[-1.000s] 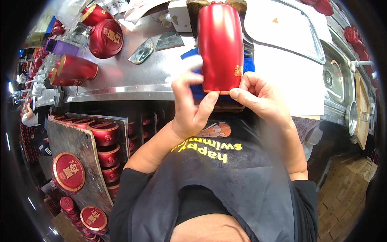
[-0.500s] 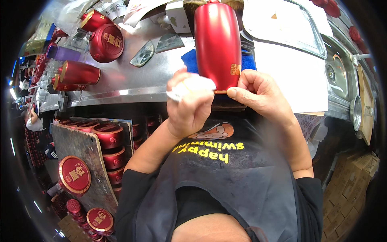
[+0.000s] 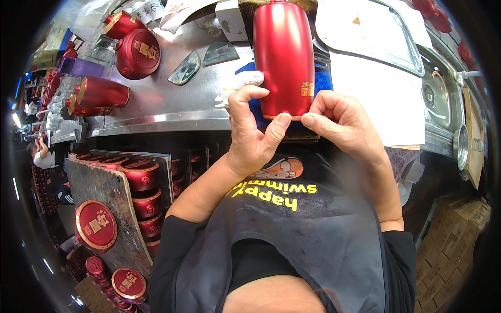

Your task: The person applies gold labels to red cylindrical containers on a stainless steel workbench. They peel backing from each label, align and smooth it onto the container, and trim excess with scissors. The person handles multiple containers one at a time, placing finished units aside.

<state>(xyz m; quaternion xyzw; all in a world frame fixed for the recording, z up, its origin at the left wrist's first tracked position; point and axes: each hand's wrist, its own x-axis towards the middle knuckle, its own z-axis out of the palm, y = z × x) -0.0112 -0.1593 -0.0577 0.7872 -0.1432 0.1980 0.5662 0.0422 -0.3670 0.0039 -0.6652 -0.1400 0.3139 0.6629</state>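
Observation:
A glossy red bottle (image 3: pixel 284 57) with a small gold mark lies on its side at the table edge, its gold-rimmed base toward me. My left hand (image 3: pixel 251 125) keeps a crumpled white cloth (image 3: pixel 245 80) tucked in its fingers. Its thumb touches the base rim, and the bent index finger is at the bottle's left side. My right hand (image 3: pixel 342 122) has closed its thumb and curled fingers on the right edge of the base. Partly hidden beneath the bottle is a blue cloth (image 3: pixel 324 78).
More red bottles (image 3: pixel 104 93) and two pieces of dark glass (image 3: pixel 185 68) occupy the metal table's left side. White paper (image 3: pixel 376 104) covers the right, near a sink (image 3: pixel 437 96). Below left, a worn board (image 3: pixel 117 195) stands beside stacked red containers (image 3: pixel 143 175). Cartons (image 3: pixel 451 240) stand lower right.
My left hand has swung from above the base to its left side, opening its thumb and index finger against the bottle. The white cloth moved left with it. My right hand barely moved.

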